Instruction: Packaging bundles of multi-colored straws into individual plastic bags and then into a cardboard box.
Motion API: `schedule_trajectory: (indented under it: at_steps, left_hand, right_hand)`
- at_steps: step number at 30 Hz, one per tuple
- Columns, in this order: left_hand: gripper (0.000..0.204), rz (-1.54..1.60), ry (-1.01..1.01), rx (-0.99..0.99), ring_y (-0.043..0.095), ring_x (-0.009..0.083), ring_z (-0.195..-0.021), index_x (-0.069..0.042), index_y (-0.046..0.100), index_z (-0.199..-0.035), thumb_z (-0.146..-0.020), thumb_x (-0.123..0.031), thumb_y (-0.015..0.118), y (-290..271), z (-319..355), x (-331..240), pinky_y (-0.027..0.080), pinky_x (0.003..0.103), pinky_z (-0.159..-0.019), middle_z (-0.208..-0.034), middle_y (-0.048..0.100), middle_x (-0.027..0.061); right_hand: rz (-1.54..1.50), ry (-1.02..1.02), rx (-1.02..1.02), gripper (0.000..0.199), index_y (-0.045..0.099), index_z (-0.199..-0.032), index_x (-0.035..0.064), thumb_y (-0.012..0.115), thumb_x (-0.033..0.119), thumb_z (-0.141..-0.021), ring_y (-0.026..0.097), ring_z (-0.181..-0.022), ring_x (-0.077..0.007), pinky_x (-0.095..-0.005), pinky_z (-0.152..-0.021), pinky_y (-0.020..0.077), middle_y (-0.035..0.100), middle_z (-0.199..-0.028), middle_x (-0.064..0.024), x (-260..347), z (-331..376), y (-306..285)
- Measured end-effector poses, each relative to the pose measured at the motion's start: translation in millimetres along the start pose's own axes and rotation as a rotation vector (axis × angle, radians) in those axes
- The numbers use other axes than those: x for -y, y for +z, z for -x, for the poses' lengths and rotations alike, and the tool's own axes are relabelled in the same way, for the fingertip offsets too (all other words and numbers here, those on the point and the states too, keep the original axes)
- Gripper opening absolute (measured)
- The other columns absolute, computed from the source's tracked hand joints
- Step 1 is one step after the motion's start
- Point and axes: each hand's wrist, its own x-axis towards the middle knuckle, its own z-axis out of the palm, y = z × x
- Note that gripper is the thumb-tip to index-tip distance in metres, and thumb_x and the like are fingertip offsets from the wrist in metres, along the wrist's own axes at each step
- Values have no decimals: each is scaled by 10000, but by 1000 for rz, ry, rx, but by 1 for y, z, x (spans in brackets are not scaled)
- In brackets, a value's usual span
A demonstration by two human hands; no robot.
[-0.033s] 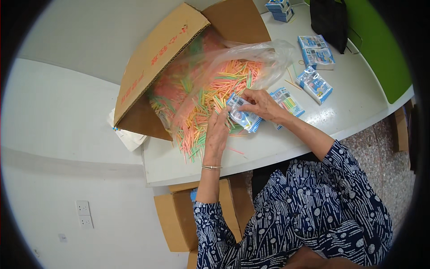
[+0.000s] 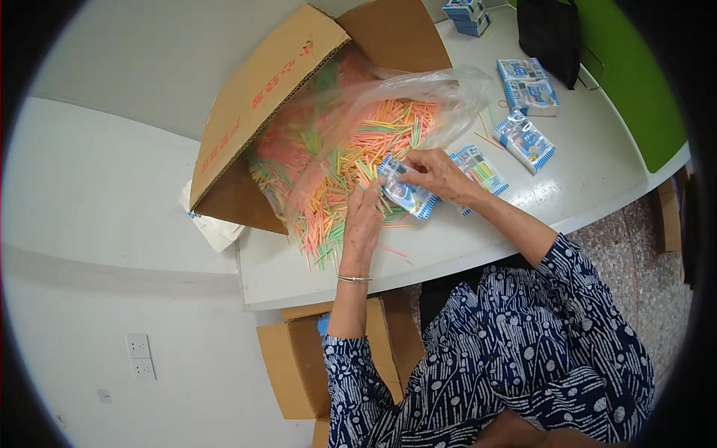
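Observation:
My left hand [image 2: 362, 222] is closed round a small bunch of thin pastel sticks [image 2: 367, 173] in green, yellow and pink. Their tips rise above its fingers, beside the end of a blue-and-white plastic packet [image 2: 407, 196]. That packet is gripped by my right hand [image 2: 437, 173], its fingers bent over the upper part. Whether any sticks are inside it I cannot tell. Under my right wrist lies another packet [image 2: 480, 170], with coloured sticks showing through its window. A big heap of loose sticks [image 2: 321, 216] spreads on the table around my left hand.
The heap spills from a clear plastic bag [image 2: 467, 93] inside a tipped cardboard box [image 2: 261, 104]. Several packets [image 2: 525, 142] lie on the white table [image 2: 582, 168] to the right. A black bag [image 2: 550, 33] stands at the back. Below the table edge is an open carton [image 2: 287, 366].

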Motion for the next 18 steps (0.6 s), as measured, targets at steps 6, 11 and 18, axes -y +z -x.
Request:
schedule_trajectory:
  at_steps: [6, 11, 18]
  left_hand:
    - [259, 101, 25, -1, 577, 147, -896, 20, 510, -1137, -979, -174, 443, 10, 2, 1, 478, 277, -777, -1041, 573, 87]
    - [286, 63, 42, -114, 580, 160, -917, 39, 485, -1168, -984, -169, 417, -16, 1, -2, 489, 301, -823, -1070, 568, 118]
    - [243, 242, 299, -139, 572, 272, -1063, -10, 457, -1105, -985, -221, 447, 7, -2, -48, 459, 389, -934, -1121, 559, 185]
  right_hand:
    - [205, -100, -84, 209, 610, -756, 7, 615, 203, -828, 587, -730, -319, -425, -658, 453, 597, -743, -141, -7, 1, 2]
    - [388, -354, -327, 194, 657, -938, 11, 575, 169, -861, 565, -812, -263, -381, -731, 452, 589, -843, -127, -3, 2, -6]
    - [-29, -69, -27, 240, 640, -822, -6, 608, 229, -855, 496, -661, -155, -304, -614, 399, 532, -664, -51, 22, 3, -25]
